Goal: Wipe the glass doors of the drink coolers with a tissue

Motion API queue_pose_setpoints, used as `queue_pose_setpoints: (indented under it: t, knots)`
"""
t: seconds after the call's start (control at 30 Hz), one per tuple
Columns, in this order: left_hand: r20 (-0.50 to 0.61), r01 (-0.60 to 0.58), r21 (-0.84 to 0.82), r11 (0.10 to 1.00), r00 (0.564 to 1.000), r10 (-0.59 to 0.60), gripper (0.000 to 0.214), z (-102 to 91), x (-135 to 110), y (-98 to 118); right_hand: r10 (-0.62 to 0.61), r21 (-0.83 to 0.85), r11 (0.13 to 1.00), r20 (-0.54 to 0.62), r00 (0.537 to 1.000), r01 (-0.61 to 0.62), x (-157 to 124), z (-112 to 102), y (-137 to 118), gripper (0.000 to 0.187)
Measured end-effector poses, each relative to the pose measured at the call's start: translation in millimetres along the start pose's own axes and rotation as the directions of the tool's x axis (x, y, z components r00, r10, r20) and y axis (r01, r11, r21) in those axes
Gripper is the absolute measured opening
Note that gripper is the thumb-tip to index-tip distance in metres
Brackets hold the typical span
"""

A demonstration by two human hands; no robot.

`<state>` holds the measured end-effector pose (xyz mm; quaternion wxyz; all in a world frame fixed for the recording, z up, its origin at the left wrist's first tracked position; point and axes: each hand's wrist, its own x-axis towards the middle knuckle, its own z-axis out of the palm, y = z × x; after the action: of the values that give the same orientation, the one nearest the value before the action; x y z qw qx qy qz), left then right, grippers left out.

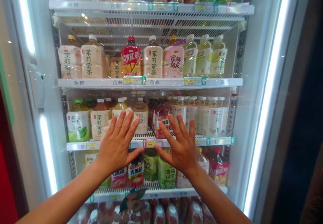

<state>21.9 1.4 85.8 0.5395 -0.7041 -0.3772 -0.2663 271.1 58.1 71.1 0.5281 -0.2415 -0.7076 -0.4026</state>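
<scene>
Both of my hands are raised in front of an open drinks fridge, palms forward and fingers spread. My left hand (pixel 118 143) hovers before the beige tea bottles (pixel 99 123) on the third shelf (pixel 214 140). My right hand (pixel 180 145) is level with it, in front of a small red-labelled bottle (pixel 163 121) and the white bottles (pixel 209 116) beside it. Neither hand holds or visibly touches anything. The backs of the hands cover part of the shelf rail and the green bottles (pixel 165 173) below.
The shelf above carries large tea bottles and a red iced-tea bottle (pixel 131 57). Pale green bottles (pixel 204 55) stand at its right. Lit strips run down both fridge sides (pixel 264 116). The glass door (pixel 22 99) stands at the left. More bottles fill the bottom row.
</scene>
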Motion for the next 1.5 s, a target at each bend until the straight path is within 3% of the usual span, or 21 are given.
queue_pose_setpoints:
  t: [0.07, 0.13, 0.2, 0.27, 0.33, 0.4, 0.43, 0.5, 0.6, 0.67, 0.77, 0.87, 0.93, 1.03, 1.1, 1.2, 1.27, 1.33, 1.4, 1.5]
  knots:
    - [0.032, -0.080, 0.001, 0.997, 0.996, 0.080, 0.102, 5.3, -30.8, 19.1, 0.000, -0.008, 1.000, 0.000, 1.000, 0.000, -0.8, 0.5, 0.0, 0.084]
    - [0.081, -0.274, -0.014, 0.962, 0.958, 0.274, 0.094, 8.7, -62.7, 33.1, -0.001, -0.011, 1.000, 0.001, 1.000, 0.001, -1.5, 0.9, 0.8, 0.084]
    - [0.118, -0.342, -0.032, 0.939, 0.932, 0.343, 0.088, 6.3, -70.4, 26.7, -0.008, -0.015, 1.000, 0.004, 1.000, 0.008, -1.2, 0.7, 2.3, 0.085]
    - [0.108, -0.283, -0.033, 0.959, 0.953, 0.285, 0.090, -0.9, -47.8, -0.9, -0.013, -0.021, 1.000, 0.006, 1.000, 0.013, -0.1, 0.3, 3.6, 0.085]
    - [0.056, -0.111, -0.032, 0.993, 0.992, 0.113, 0.092, -7.5, -13.1, -33.4, -0.012, -0.022, 1.000, 0.012, 1.000, 0.012, 0.1, 0.1, 2.8, 0.085]
    - [-0.016, 0.066, -0.027, 0.997, 0.998, -0.067, 0.090, -8.3, 5.6, -48.6, 0.012, -0.020, 1.000, 0.017, 1.000, -0.011, -3.7, 1.0, -2.1, 0.085]
    - [-0.033, 0.115, -0.027, 0.993, 0.993, -0.116, 0.091, -6.4, 2.6, -45.4, 0.030, -0.019, 0.999, 0.018, 0.999, -0.030, -7.8, 1.9, -6.6, 0.086]
    - [-0.024, 0.108, -0.028, 0.994, 0.994, -0.108, 0.096, -1.3, -27.9, -20.5, 0.068, -0.025, 0.997, 0.018, 0.998, -0.068, -20.6, 4.5, -18.9, 0.087]
    - [0.010, -0.142, -0.065, 0.988, 0.990, 0.143, 0.097, 2.2, -93.2, 25.4, 0.100, -0.035, 0.995, 0.037, 0.994, -0.099, -45.9, 9.5, -39.7, 0.090]
    - [0.026, -0.209, -0.084, 0.974, 0.977, 0.212, 0.091, 1.1, -111.0, 31.9, 0.104, -0.034, 0.994, 0.055, 0.993, -0.102, -61.3, 12.4, -49.9, 0.095]
    - [0.049, -0.129, -0.079, 0.988, 0.990, 0.133, 0.085, -0.1, -82.4, 0.8, 0.081, -0.038, 0.996, 0.074, 0.994, -0.078, -75.7, 15.5, -56.1, 0.102]
    - [-0.010, 0.107, -0.047, 0.993, 0.994, -0.107, 0.090, 3.2, -44.9, -22.8, 0.065, -0.046, 0.997, 0.086, 0.994, -0.061, -80.2, 17.1, -55.8, 0.103]
    - [-0.039, 0.142, -0.054, 0.988, 0.989, -0.144, 0.092, 5.1, -48.4, -8.3, 0.067, -0.051, 0.997, 0.085, 0.994, -0.062, -80.4, 17.5, -55.0, 0.103]
    - [-0.021, -0.057, -0.089, 0.994, 0.998, 0.055, 0.090, 3.3, -89.5, 38.5, 0.064, -0.055, 0.997, 0.081, 0.995, -0.060, -79.8, 17.6, -54.7, 0.103]
    - [-0.011, -0.184, -0.106, 0.977, 0.983, 0.184, 0.088, 1.1, -110.5, 54.9, 0.060, -0.054, 0.997, 0.080, 0.995, -0.056, -79.8, 17.5, -54.7, 0.102]
    - [0.026, -0.209, -0.104, 0.972, 0.977, 0.213, 0.085, -0.5, -96.6, 34.5, 0.064, -0.052, 0.997, 0.075, 0.995, -0.061, -80.4, 17.6, -54.6, 0.101]
    - [0.051, -0.094, -0.081, 0.992, 0.994, 0.099, 0.086, 0.6, -68.9, 9.9, 0.068, -0.049, 0.997, 0.071, 0.995, -0.065, -80.8, 17.8, -54.7, 0.101]
    - [0.044, 0.087, -0.053, 0.995, 0.995, -0.085, 0.088, 3.7, -51.6, 0.1, 0.067, -0.047, 0.997, 0.065, 0.996, -0.064, -80.8, 18.0, -54.9, 0.101]
    - [0.023, 0.156, -0.052, 0.986, 0.988, -0.155, 0.092, 7.3, -59.4, 13.1, 0.067, -0.047, 0.997, 0.058, 0.996, -0.065, -80.5, 17.8, -55.3, 0.099]
    - [0.033, -0.067, -0.103, 0.992, 0.997, 0.071, 0.095, 9.3, -101.0, 47.3, 0.073, -0.045, 0.997, 0.063, 0.995, -0.071, -79.8, 16.8, -55.8, 0.098]
